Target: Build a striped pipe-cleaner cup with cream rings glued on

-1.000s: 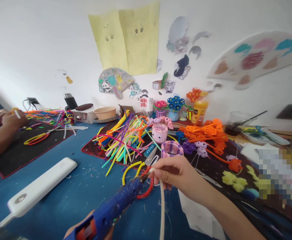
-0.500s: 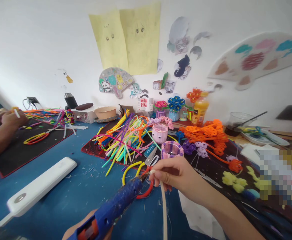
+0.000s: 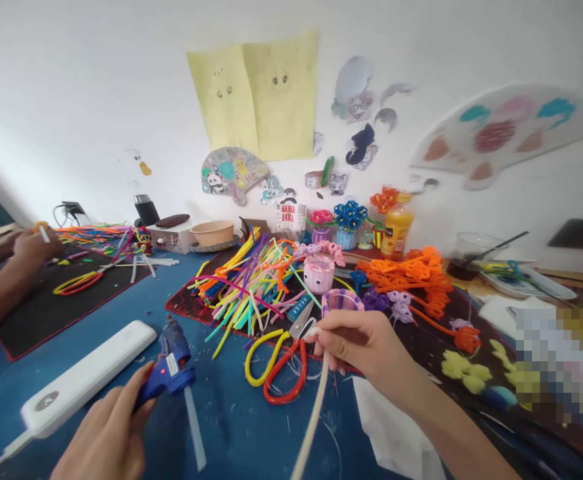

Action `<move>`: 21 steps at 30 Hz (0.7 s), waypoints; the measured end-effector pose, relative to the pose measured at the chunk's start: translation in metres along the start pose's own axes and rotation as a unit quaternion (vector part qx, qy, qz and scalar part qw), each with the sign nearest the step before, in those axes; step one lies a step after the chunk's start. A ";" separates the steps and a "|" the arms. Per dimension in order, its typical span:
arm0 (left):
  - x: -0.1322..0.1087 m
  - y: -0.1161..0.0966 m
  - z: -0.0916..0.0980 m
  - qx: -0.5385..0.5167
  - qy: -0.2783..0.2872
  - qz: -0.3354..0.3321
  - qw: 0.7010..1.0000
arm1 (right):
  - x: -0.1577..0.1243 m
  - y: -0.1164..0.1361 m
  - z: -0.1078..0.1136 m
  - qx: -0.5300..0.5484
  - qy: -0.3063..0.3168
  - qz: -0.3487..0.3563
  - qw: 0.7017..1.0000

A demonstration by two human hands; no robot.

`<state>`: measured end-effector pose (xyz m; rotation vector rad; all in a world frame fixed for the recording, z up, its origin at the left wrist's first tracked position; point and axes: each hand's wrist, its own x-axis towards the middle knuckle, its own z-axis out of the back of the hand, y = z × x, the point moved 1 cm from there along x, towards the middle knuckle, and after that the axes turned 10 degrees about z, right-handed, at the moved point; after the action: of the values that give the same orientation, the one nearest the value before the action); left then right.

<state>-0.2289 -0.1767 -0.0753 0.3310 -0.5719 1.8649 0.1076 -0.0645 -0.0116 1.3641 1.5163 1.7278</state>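
My left hand (image 3: 106,433) grips the handle of a blue hot glue gun (image 3: 168,363), which stands nozzle-down on the blue table, a white glue stick trailing from its back. My right hand (image 3: 358,343) is closed in a pinch on the end of a white pipe cleaner (image 3: 314,413) that runs down toward me. Scissors with red and yellow handles (image 3: 278,363) lie just left of that hand. A small purple pot (image 3: 341,301) sits right behind my right-hand fingers.
A pile of coloured pipe cleaners (image 3: 248,280) covers the black mat. A white power strip (image 3: 84,377) lies at the left. Orange pipe-cleaner shapes (image 3: 416,273), a pink pot (image 3: 318,273) and an orange bottle (image 3: 397,223) stand behind. Another person's hands (image 3: 26,247) work at far left.
My left hand has swung the glue gun away from the white pipe cleaner's tip, left and down onto the table. The right hand still holds the pipe cleaner in about the same place.
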 end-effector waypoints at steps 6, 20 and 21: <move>0.026 -0.025 -0.014 0.110 0.002 -0.014 0.994 | 0.001 0.003 -0.001 -0.036 -0.063 0.087 0.993; 0.026 -0.155 0.006 -0.415 0.041 0.088 0.905 | 0.002 0.006 0.003 -0.010 -0.182 0.148 0.972; 0.031 -0.170 0.010 -0.444 0.028 0.081 0.892 | 0.003 0.007 0.005 -0.015 -0.200 0.160 0.967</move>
<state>-0.0820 -0.1098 -0.0136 -0.3897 -1.3607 1.5591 0.1125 -0.0619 -0.0047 1.8876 1.0889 1.5134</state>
